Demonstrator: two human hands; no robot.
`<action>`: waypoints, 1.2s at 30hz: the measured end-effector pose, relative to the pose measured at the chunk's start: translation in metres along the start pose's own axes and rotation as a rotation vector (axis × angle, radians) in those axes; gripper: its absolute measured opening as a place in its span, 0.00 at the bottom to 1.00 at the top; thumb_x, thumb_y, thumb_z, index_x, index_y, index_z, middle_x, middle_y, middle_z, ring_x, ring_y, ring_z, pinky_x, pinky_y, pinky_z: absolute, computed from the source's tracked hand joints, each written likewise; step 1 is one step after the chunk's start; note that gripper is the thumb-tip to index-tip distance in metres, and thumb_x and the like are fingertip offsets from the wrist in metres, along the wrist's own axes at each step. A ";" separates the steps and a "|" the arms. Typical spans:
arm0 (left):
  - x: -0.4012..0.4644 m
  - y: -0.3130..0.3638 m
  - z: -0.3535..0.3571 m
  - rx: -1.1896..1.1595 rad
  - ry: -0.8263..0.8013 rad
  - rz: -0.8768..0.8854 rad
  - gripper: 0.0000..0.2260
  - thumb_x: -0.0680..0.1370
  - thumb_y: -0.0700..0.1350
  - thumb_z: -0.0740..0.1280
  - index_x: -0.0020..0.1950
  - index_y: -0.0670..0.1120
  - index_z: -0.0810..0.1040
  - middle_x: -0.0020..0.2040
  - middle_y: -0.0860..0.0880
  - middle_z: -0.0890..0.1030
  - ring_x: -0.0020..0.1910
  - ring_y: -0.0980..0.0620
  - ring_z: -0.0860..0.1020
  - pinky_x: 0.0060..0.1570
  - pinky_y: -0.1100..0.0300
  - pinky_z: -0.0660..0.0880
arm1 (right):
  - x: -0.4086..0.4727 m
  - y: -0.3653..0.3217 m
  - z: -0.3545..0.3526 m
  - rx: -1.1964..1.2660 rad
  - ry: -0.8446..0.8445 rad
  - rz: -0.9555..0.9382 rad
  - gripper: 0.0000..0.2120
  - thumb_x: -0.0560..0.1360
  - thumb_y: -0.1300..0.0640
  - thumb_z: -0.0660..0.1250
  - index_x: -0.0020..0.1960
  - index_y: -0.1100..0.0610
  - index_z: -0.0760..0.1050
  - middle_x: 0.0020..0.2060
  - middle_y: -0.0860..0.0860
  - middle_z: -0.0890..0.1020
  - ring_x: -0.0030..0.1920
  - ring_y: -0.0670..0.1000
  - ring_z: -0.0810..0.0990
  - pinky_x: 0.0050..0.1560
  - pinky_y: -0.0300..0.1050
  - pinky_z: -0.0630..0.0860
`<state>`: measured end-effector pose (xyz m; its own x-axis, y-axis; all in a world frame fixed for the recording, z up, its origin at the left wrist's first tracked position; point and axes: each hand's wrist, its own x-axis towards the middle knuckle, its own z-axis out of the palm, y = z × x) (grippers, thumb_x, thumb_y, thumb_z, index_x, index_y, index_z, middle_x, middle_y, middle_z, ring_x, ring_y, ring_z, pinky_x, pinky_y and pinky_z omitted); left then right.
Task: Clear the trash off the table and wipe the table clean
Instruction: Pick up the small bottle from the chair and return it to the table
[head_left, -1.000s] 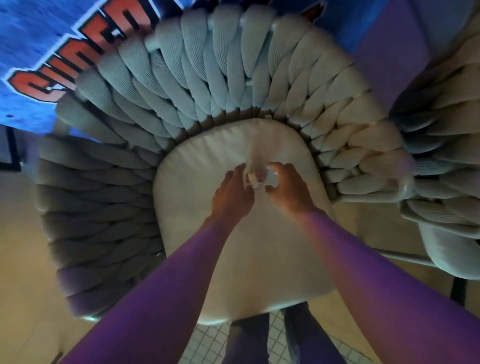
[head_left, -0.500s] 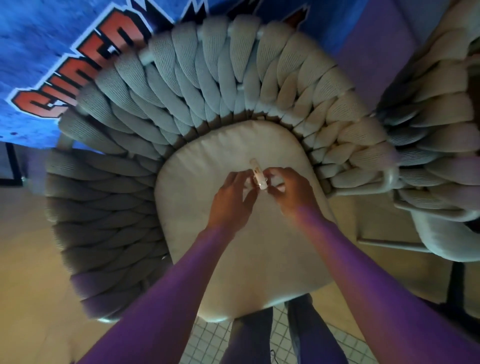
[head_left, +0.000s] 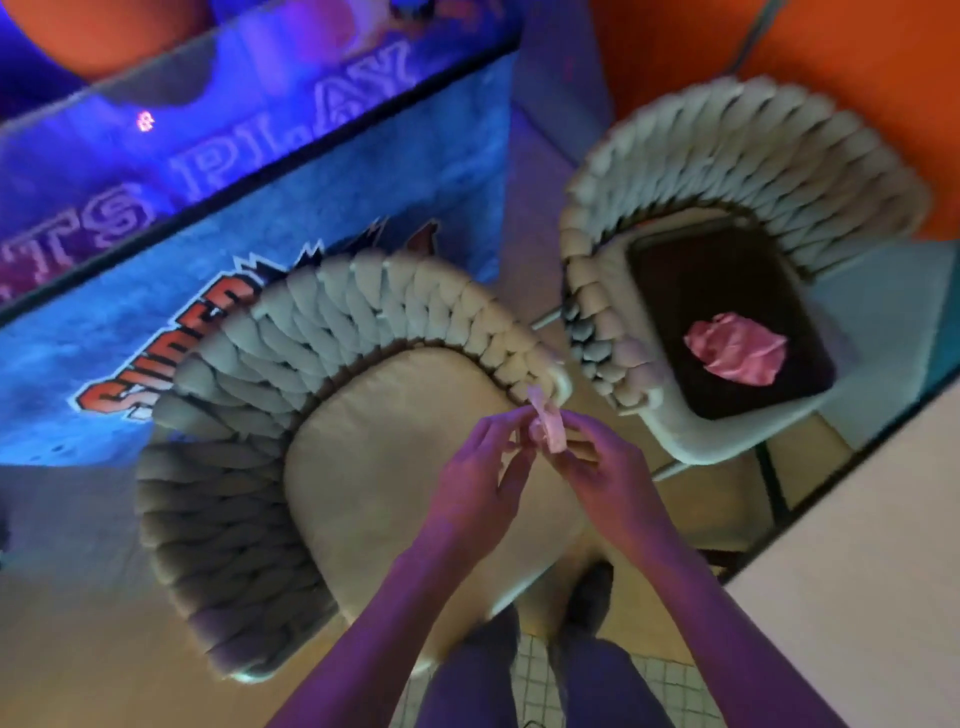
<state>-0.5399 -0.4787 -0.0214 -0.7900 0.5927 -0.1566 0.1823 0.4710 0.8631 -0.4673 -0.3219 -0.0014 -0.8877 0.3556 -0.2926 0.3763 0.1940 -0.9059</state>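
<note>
Both hands are meeting above the seat cushion (head_left: 395, 467) of a woven chair (head_left: 291, 332); the left hand (head_left: 480, 480) and the right hand (head_left: 605, 478) are each pinching a small pale scrap of trash (head_left: 545, 423) between fingertips and thumb, holding it up in the air near the chair's right armrest. A second woven chair (head_left: 727, 156) is standing to the right, carrying a dark tray (head_left: 675, 280) on its seat; a crumpled pink wrapper (head_left: 735, 351) is lying on that tray; a pale table (head_left: 878, 571) is showing at the lower right.

Cream braided chair (head_left: 332, 332), pink wrapper (head_left: 548, 428)
</note>
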 end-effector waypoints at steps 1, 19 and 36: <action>-0.002 0.009 0.002 -0.001 -0.009 0.012 0.18 0.82 0.46 0.66 0.71 0.55 0.72 0.63 0.57 0.76 0.56 0.60 0.80 0.55 0.51 0.80 | -0.007 -0.003 -0.006 0.005 0.025 -0.008 0.15 0.77 0.49 0.70 0.63 0.48 0.78 0.55 0.43 0.84 0.53 0.40 0.83 0.54 0.39 0.80; -0.091 0.203 0.181 -0.027 -0.298 0.267 0.18 0.81 0.39 0.66 0.68 0.55 0.74 0.60 0.61 0.82 0.56 0.60 0.82 0.53 0.63 0.78 | -0.225 0.044 -0.190 0.104 0.557 0.091 0.13 0.74 0.59 0.74 0.56 0.47 0.81 0.51 0.38 0.83 0.45 0.39 0.83 0.44 0.29 0.75; -0.079 0.357 0.340 0.038 -0.586 0.490 0.14 0.83 0.49 0.65 0.68 0.61 0.73 0.61 0.66 0.80 0.54 0.64 0.81 0.51 0.73 0.74 | -0.314 0.074 -0.367 0.123 0.928 0.079 0.18 0.74 0.60 0.74 0.48 0.35 0.78 0.49 0.43 0.81 0.47 0.40 0.82 0.46 0.31 0.74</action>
<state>-0.2139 -0.1351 0.1357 -0.1756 0.9845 0.0017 0.4600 0.0806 0.8842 -0.0633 -0.0838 0.1352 -0.2746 0.9607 -0.0416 0.3489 0.0593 -0.9353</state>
